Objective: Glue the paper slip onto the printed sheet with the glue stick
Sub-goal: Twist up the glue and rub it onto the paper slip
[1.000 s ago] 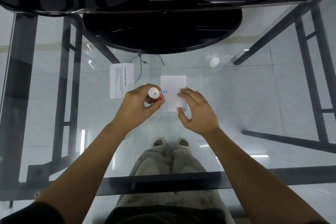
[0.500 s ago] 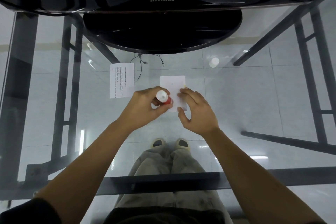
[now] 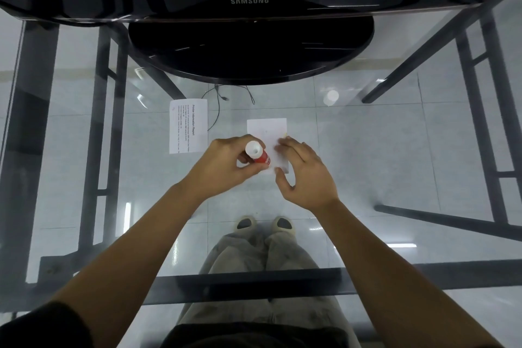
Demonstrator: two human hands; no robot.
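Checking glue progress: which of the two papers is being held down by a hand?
The small blank slip, pinned under the right hand; the printed sheet lies untouched, left of it.

"SAMSUNG" stands in pale capitals on the lower bezel of the black monitor (image 3: 248, 1) at the far edge of the glass desk. On the printed sheet (image 3: 188, 126) lying below it, turned sideways, the heading reads "Printer Information Report"; the smaller lines under that heading are too fine to make out. The markings on the red glue stick (image 3: 259, 155) cannot be read.
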